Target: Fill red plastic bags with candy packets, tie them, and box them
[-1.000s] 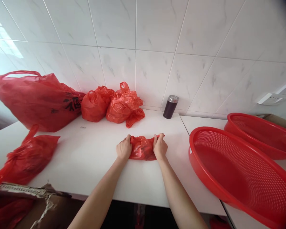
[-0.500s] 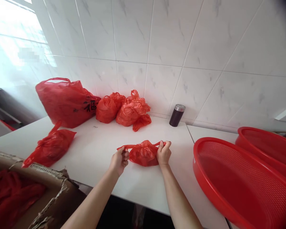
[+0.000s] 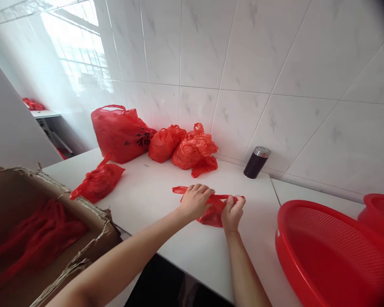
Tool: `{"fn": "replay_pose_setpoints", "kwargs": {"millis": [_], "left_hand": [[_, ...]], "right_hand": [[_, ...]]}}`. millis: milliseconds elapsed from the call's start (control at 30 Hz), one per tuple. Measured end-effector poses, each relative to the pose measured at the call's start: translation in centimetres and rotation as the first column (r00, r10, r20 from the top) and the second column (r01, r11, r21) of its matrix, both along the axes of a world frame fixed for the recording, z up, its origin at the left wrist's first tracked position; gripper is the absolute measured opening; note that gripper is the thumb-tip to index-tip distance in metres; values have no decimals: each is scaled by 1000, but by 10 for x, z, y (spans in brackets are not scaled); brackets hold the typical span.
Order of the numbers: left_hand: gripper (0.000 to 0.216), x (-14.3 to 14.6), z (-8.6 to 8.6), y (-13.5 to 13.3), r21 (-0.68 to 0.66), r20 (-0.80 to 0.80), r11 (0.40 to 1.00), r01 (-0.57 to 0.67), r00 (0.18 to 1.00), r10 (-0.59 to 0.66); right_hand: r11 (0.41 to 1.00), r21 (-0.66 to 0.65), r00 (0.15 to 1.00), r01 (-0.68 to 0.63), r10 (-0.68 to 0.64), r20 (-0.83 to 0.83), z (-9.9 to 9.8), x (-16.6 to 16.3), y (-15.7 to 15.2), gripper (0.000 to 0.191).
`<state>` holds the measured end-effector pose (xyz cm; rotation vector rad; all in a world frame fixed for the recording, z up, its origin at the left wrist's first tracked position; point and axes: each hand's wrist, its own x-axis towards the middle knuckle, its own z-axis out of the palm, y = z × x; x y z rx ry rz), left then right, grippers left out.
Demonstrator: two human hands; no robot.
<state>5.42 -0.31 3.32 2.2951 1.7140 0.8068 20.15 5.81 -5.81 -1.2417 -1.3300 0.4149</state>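
Observation:
A small filled red plastic bag [image 3: 212, 216], tied at the top, rests on the white table in front of me. My left hand [image 3: 194, 203] lies over its top with bent fingers closed around the gathered plastic; the fingertips are partly hidden. One loose handle end sticks out to the left of that hand. My right hand [image 3: 233, 214] pinches the other handle, stretched to the right, between thumb and fingers.
Left on the white table [image 3: 182, 247] lies another tied bag [image 3: 99, 181]. Further back stand a large red bag [image 3: 120, 136] and several small bags [image 3: 192, 149]. A dark tumbler [image 3: 256, 163] stands near the wall. Red baskets [image 3: 284, 243] are right; an open carton [image 3: 99, 243] is front left.
My left hand has let go of the left handle end and moved right, onto the bag's top. My right hand keeps its handle. The view has turned left.

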Motion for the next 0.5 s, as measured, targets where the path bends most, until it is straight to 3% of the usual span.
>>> {"fn": "replay_pose_setpoints", "kwargs": {"millis": [100, 200, 367, 500], "left_hand": [[17, -7, 2, 14, -139, -11, 990, 12, 1000, -14], [13, -40, 17, 10, -176, 43, 984, -23, 999, 31], [28, -136, 51, -13, -164, 184, 956, -243, 945, 272], [34, -214, 52, -32, -215, 279, 891, -401, 849, 449]], "right_hand": [[1000, 1, 996, 10, -9, -87, 5, -2, -5, 29], [997, -71, 989, 16, -26, -147, 10, 0, -5, 32], [984, -168, 989, 50, -73, -130, 13, 3, -2, 39], [979, -205, 998, -8, -5, -62, 11, 0, -1, 32]]}}
